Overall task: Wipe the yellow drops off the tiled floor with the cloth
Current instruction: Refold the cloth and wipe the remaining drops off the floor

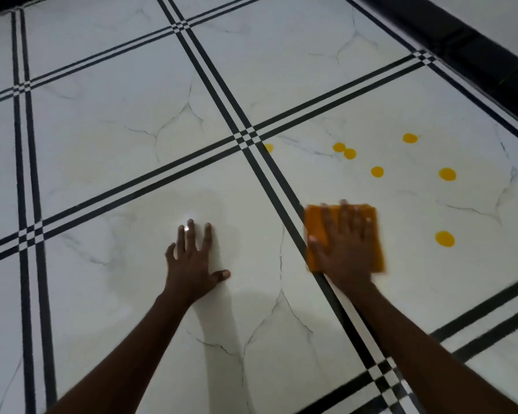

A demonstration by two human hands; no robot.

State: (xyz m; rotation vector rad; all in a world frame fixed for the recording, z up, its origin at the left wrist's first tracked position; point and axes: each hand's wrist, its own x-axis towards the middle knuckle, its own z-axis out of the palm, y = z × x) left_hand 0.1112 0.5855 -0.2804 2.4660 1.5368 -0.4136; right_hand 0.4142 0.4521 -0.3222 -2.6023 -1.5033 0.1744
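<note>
The right hand [344, 246] pressed flat, fingers spread, on the orange cloth [314, 231], near the yellow drops [444, 239] farther right; the left hand [193, 261] braced open on the tiled floor [102, 150] for support.

Both bare forearms reach forward and down from the lower edge of the view. The left hand [193, 265] lies palm down, fingers spread, thumb out to the right — flat and open, holding nothing. The right hand [343, 249] is also palm down, fingers splayed and pressed flat — slightly blurred at the fingertips. The wrists are straight, the arms nearly parallel.
</note>
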